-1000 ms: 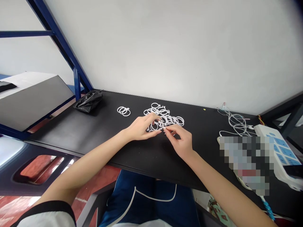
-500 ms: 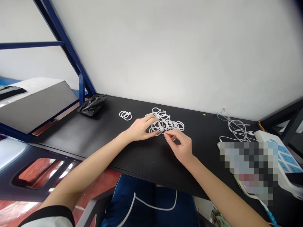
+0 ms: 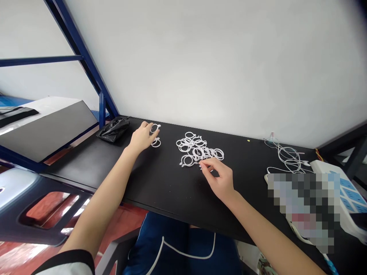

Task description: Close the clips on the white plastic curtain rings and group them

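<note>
My left hand (image 3: pixel 142 136) is at the left of the desk, its fingers closed around a white curtain ring (image 3: pixel 159 126) with a small eyelet. Just below those fingers lie a few more rings (image 3: pixel 159 143), partly covered by the hand. A loose pile of several white curtain rings (image 3: pixel 197 147) spreads over the middle of the desk. At the pile's near edge my right hand (image 3: pixel 219 175) is pinched, thumb against forefinger. A bit of white shows by its fingers, but what they hold is hidden.
The black desk (image 3: pixel 172 194) runs along a pale wall. A crumpled black plastic bag (image 3: pixel 113 130) lies at the far left, near a blue metal frame (image 3: pixel 83 53). On the right are coiled white cables (image 3: pixel 288 154), a blurred-out device (image 3: pixel 304 210) and a white power strip (image 3: pixel 348 191).
My left hand has moved from the pile to the left, carrying a ring to the small group there. My right hand has stayed pinched at the pile's near edge.
</note>
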The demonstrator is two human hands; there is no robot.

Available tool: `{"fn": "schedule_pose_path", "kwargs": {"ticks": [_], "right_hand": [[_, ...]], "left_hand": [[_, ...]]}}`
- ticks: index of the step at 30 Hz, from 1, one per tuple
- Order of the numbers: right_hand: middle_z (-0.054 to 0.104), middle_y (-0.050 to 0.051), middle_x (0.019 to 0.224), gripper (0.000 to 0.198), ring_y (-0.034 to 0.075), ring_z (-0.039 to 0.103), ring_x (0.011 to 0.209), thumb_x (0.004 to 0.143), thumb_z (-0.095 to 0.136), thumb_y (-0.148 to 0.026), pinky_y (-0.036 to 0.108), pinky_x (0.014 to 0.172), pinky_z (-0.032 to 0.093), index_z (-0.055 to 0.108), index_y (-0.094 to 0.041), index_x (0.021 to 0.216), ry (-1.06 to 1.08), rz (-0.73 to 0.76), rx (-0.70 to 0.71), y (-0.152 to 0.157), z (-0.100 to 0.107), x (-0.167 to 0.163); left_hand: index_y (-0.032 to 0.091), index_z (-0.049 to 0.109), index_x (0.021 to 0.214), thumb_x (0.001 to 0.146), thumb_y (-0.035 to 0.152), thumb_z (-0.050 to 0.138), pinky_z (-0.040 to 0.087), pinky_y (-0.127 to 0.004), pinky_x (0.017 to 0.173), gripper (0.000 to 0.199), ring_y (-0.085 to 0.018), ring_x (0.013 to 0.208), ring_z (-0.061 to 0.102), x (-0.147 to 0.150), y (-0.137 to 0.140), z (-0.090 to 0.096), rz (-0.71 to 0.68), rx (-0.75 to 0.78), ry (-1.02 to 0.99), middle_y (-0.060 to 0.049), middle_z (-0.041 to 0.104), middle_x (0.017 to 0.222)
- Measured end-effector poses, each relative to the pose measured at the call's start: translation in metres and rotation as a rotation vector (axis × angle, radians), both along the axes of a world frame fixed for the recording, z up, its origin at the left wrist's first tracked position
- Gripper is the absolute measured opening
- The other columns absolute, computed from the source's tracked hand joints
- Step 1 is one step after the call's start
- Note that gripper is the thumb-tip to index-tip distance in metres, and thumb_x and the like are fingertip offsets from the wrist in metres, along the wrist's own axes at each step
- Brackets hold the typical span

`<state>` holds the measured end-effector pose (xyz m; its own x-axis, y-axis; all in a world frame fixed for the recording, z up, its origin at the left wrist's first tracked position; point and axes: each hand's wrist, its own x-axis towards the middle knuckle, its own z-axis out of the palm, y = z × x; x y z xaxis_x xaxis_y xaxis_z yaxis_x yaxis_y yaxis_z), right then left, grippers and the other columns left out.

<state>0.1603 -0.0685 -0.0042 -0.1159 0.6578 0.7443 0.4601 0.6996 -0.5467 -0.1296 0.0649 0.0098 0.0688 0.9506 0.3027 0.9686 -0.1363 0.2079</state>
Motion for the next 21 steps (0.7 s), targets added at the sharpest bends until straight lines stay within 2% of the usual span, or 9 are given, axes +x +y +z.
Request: {"fn": "schedule_pose_path", "kwargs": {"ticks": [4, 8, 21], "right_hand": [[0.07, 0.003, 0.077, 0.014, 0.013, 0.062, 0.064, 0.091, 0.056, -0.015, 0.027, 0.053, 0.053, 0.068, -0.022, 0.089, 0.0, 0.006, -0.012, 0.0, -0.001, 0.0], [0.07, 0.003, 0.078, 0.014, 0.013, 0.061, 0.065, 0.09, 0.057, -0.013, 0.026, 0.054, 0.053, 0.068, -0.021, 0.088, 0.01, 0.013, -0.015, 0.0, -0.002, 0.001], [0.07, 0.003, 0.08, 0.015, 0.012, 0.061, 0.066, 0.089, 0.058, -0.009, 0.025, 0.055, 0.052, 0.067, -0.021, 0.089, 0.0, 0.022, -0.004, 0.0, -0.003, 0.001]], "left_hand": [[0.019, 0.053, 0.128, 0.09, 0.044, 0.049, 0.05, -0.035, 0.083, 0.046, -0.027, 0.101, 0.063, -0.008, 0.002, 0.0, 0.046, -0.149, 0.015, -0.011, 0.055, 0.124], [0.019, 0.055, 0.127, 0.086, 0.04, 0.053, 0.05, -0.035, 0.084, 0.046, -0.028, 0.103, 0.063, -0.011, 0.002, -0.001, 0.059, -0.192, 0.027, -0.012, 0.055, 0.124], [0.015, 0.067, 0.11, 0.084, 0.06, 0.05, 0.049, -0.031, 0.077, 0.054, -0.031, 0.101, 0.064, -0.02, 0.009, -0.005, 0.055, -0.316, 0.088, -0.016, 0.064, 0.115]]}}
